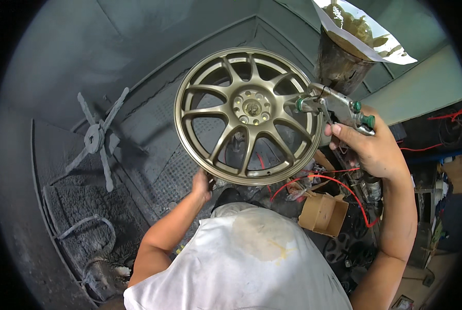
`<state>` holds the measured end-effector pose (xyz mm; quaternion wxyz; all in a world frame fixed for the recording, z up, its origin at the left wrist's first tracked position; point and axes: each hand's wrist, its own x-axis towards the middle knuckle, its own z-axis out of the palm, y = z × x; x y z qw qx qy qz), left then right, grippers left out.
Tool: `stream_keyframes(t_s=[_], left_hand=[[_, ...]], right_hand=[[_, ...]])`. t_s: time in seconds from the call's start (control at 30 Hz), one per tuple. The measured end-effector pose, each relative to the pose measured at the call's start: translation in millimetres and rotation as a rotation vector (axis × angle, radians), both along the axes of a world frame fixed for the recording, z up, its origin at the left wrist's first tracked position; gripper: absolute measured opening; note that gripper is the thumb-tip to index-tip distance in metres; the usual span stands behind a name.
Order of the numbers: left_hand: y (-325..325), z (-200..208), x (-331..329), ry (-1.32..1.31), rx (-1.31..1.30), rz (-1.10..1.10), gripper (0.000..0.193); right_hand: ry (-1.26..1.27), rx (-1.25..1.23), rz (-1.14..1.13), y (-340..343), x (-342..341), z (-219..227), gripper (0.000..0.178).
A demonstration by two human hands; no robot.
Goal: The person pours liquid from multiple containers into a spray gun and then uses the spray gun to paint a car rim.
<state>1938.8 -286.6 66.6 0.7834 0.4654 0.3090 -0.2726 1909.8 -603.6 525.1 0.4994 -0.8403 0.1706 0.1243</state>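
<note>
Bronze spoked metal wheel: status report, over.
Right hand gripping green-knobbed silver spray gun. Left hand by lower edge of bronze spoked wheel, grip hidden. Gun blocks view of wheel's right edge.

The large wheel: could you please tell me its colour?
The large wheel is metallic bronze, in the head view.

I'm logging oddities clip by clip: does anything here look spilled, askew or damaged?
The white shirt has a beige patch and yellow marks, apparently stains. White paper smeared brown sticks out atop the dark cup above the spray gun, looking makeshift. The bronze wheel shows no obvious damage.
</note>
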Motion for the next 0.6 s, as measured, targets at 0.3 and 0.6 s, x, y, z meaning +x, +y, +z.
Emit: stream_keyframes(t_s=[0.3,0.6], left_hand=[[-60,14,-68,0.109,-0.107,-0.312,0.017],[10,-41,2,0.052,0.058,-0.154,0.028]], right_hand=[[0.045,-0.164,-0.025,-9,-15,0,0.024],[0.034,0.044,0.070,5,-31,11,0.039]])
